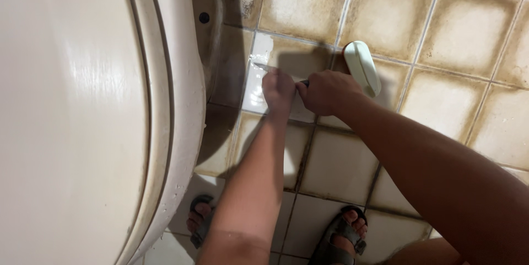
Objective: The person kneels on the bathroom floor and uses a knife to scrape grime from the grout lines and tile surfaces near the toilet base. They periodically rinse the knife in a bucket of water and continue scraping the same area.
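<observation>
Both hands are down at the floor beside the toilet, and I'm watching them work close together. My left hand (278, 90) is curled shut over a thin metal blade (262, 67) whose pale tip pokes out to the left, lying flat on a tile; how the fingers sit on it I can't make out, they're folded under. My right hand (326, 92) is closed in a fist just beside it, gripping something dark (303, 83), only a sliver showing between the two hands, so I can't say whether it's the blade's handle. Right behind that fist lies a pale green oblong brush (362, 68), partly covered by the knuckles. The tiled floor (457, 33) is brown-stained, with one whiter tile (259, 97) under the blade. The toilet (82, 116) fills the left and is cut off by the frame. Below, two sandalled feet (346, 237) show, partly cropped.
</observation>
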